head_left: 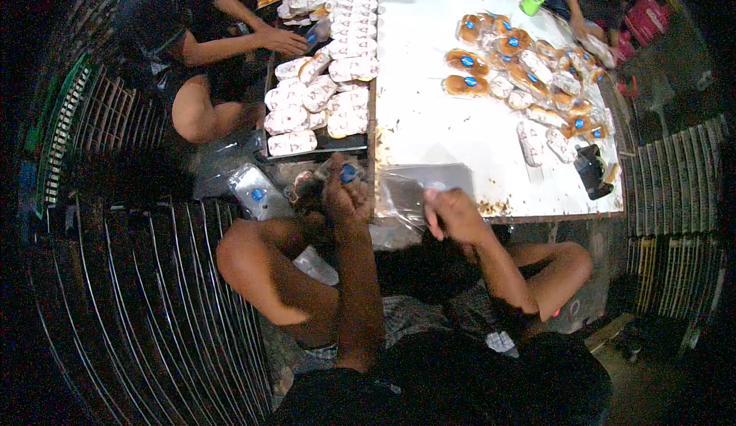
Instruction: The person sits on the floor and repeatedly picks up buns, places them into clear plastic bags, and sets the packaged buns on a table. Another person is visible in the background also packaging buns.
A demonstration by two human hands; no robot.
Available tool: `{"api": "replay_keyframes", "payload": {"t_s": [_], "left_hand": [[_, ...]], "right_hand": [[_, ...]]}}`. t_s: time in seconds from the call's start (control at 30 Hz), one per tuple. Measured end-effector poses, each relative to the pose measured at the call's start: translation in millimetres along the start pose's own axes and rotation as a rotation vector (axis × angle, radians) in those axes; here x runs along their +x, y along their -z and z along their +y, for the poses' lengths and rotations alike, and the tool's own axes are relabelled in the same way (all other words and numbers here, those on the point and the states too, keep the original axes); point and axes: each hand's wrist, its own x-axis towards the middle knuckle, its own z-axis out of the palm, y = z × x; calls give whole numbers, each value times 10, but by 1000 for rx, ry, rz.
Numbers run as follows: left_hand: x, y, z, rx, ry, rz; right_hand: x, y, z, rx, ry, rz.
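My left hand (pixel 349 196) is closed beside the table's left edge, below the dark tray. Against its fingers shows a small packet with a round blue label (pixel 348 173); the rest of it is hidden by the hand and shadow. Over the table's near edge, my right hand (pixel 458 215) has thumb and fingers pinched at a crinkled clear plastic bag (pixel 402 200). Behind that bag, a flat greyish stack of clear bags (pixel 445 175) lies on the white table (pixel 418 96). To the left of my left hand is another clear bag stack (pixel 261 192) with a blue label.
White-wrapped buns (pixel 287 118) fill the dark tray (pixel 326 152). Bagged brown buns (pixel 468 62) cover the table's right side, near a black object (pixel 594 173) and a green one (pixel 531 4). Co-workers sit at far left and far right. Racks (pixel 153 296) stand at left.
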Motion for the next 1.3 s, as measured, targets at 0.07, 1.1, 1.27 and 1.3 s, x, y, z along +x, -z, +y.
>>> {"api": "replay_keyframes", "payload": {"t_s": [0.07,1.1,1.27,1.3], "left_hand": [[78,201,227,-290,-9,-133],[247,294,161,241,-630,52],[-56,-81,185,-106,-234,198],[-108,-170,152,-121,-217,213]], "right_hand": [[461,63,-82,244,84,-29],[584,320,41,452,94,118],[-120,319,2,199,153,348],[-257,323,-124,214,156,353]]}}
